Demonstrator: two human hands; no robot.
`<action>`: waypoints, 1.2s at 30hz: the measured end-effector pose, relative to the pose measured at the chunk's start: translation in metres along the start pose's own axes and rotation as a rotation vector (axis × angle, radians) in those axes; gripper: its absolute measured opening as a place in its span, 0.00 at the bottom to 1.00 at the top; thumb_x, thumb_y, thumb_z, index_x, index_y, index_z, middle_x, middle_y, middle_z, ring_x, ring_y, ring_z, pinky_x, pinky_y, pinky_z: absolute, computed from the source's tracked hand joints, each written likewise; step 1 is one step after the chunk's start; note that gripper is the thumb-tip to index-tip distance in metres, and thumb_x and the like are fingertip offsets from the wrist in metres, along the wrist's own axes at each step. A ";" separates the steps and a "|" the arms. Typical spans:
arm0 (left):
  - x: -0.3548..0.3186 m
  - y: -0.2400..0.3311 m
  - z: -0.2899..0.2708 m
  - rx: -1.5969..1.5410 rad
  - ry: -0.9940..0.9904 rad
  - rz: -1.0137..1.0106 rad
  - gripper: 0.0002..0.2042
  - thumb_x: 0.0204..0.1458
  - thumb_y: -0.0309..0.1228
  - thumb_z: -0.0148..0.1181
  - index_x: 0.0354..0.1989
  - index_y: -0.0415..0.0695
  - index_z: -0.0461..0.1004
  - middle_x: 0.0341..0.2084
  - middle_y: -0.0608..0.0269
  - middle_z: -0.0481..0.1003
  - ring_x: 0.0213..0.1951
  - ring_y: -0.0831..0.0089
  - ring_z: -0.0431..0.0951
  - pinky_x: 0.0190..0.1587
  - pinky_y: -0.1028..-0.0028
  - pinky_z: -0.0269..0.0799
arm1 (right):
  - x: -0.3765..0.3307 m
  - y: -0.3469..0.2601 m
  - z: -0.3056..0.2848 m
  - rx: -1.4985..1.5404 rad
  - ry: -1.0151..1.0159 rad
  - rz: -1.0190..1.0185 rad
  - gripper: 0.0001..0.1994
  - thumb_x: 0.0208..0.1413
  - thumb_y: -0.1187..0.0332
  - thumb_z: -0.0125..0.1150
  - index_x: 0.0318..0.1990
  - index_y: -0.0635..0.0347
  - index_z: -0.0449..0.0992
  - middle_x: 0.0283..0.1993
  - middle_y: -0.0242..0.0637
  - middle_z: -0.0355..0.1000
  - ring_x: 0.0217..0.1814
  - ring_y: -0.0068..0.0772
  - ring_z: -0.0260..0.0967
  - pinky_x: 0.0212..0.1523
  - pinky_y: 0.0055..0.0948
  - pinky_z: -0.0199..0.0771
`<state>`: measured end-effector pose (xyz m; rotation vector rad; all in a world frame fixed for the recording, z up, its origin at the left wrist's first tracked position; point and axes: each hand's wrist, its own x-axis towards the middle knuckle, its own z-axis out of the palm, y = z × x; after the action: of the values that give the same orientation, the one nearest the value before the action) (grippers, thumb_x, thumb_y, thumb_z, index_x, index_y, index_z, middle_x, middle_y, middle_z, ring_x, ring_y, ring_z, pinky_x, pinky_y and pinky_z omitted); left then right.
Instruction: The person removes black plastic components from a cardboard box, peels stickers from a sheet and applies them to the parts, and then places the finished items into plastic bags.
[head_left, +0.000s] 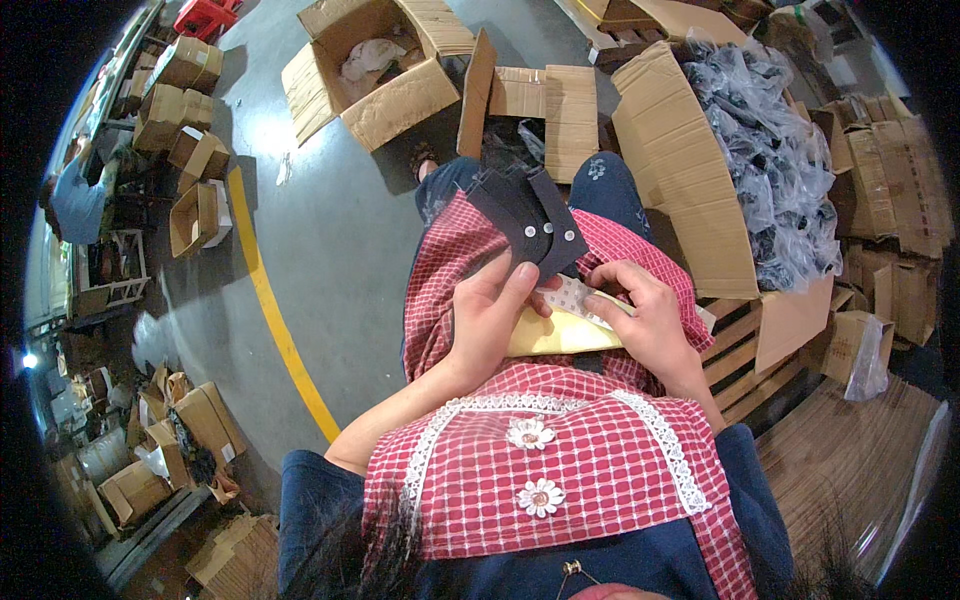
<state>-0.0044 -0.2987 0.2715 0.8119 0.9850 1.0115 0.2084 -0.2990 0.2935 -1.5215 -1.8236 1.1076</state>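
Just past the fingertips, up ahead on the grey floor, there's an open brown cardboard box (375, 75) with some crumpled pale plastic wrap (368, 55) sitting inside it. Off to the right of the hands, a big flattened-open cardboard carton (670, 160) is stuffed with a heap of dark items in clear plastic bags (775, 160). A second smaller open cardboard box (530, 100) stands right beyond the knees; can't really tell what's in it, just dark stuff.

Now the hands. The left hand (488, 320) is curled, thumb up against the lower edge of a fan of flat dark navy fabric pieces with silver snap studs (530, 220), which sticks out just above the fingers over the lap. The right hand (645, 315) is closed in a pinch, thumb and forefinger nipping a small white dotted sheet (568, 296) that sits between the two hands. Under both palms, touching them, lies a pale yellow flat paper sheet (560, 335), resting on the red-and-white checked apron (560, 460).
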 end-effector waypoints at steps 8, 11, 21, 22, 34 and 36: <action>0.001 0.002 0.001 -0.070 -0.008 -0.065 0.13 0.66 0.33 0.51 0.49 0.36 0.75 0.36 0.59 0.80 0.30 0.81 0.76 0.35 0.79 0.73 | -0.014 -0.004 0.012 -0.108 0.159 -0.150 0.08 0.51 0.76 0.63 0.40 0.63 0.76 0.41 0.43 0.75 0.45 0.46 0.75 0.46 0.37 0.75; 0.002 0.001 0.000 -0.025 -0.007 -0.095 0.13 0.66 0.33 0.51 0.48 0.35 0.75 0.35 0.59 0.80 0.29 0.81 0.76 0.35 0.79 0.73 | -0.017 0.002 0.016 -0.123 0.191 -0.203 0.09 0.51 0.78 0.62 0.40 0.63 0.75 0.42 0.43 0.74 0.46 0.47 0.74 0.47 0.39 0.74; 0.004 -0.008 0.002 0.023 -0.035 -0.106 0.12 0.64 0.32 0.55 0.45 0.35 0.78 0.34 0.61 0.80 0.28 0.82 0.76 0.32 0.80 0.72 | -0.013 0.004 0.006 -0.159 0.180 -0.327 0.07 0.53 0.80 0.58 0.39 0.62 0.71 0.43 0.41 0.74 0.49 0.47 0.71 0.52 0.42 0.68; 0.004 -0.008 0.003 0.065 -0.050 -0.115 0.12 0.63 0.32 0.55 0.45 0.35 0.78 0.33 0.61 0.80 0.28 0.82 0.76 0.32 0.80 0.72 | -0.008 -0.001 -0.001 -0.140 0.186 -0.344 0.07 0.54 0.80 0.58 0.39 0.61 0.71 0.43 0.41 0.74 0.49 0.47 0.70 0.52 0.42 0.68; 0.002 -0.002 0.002 0.403 -0.215 -0.108 0.09 0.58 0.28 0.61 0.41 0.34 0.80 0.26 0.66 0.77 0.27 0.83 0.75 0.30 0.80 0.70 | 0.073 -0.036 -0.027 -0.193 -0.033 -0.396 0.36 0.44 0.75 0.67 0.64 0.63 0.60 0.58 0.48 0.68 0.59 0.48 0.68 0.66 0.44 0.60; 0.001 0.001 0.005 0.337 -0.192 -0.103 0.09 0.58 0.28 0.61 0.39 0.34 0.80 0.24 0.66 0.77 0.26 0.83 0.75 0.30 0.80 0.70 | 0.075 -0.036 -0.026 -0.223 -0.070 -0.416 0.36 0.44 0.75 0.67 0.64 0.63 0.60 0.58 0.49 0.68 0.58 0.48 0.69 0.67 0.45 0.58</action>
<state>0.0005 -0.2977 0.2734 1.1027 1.0335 0.6734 0.1915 -0.2213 0.3295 -1.1467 -2.2415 0.7874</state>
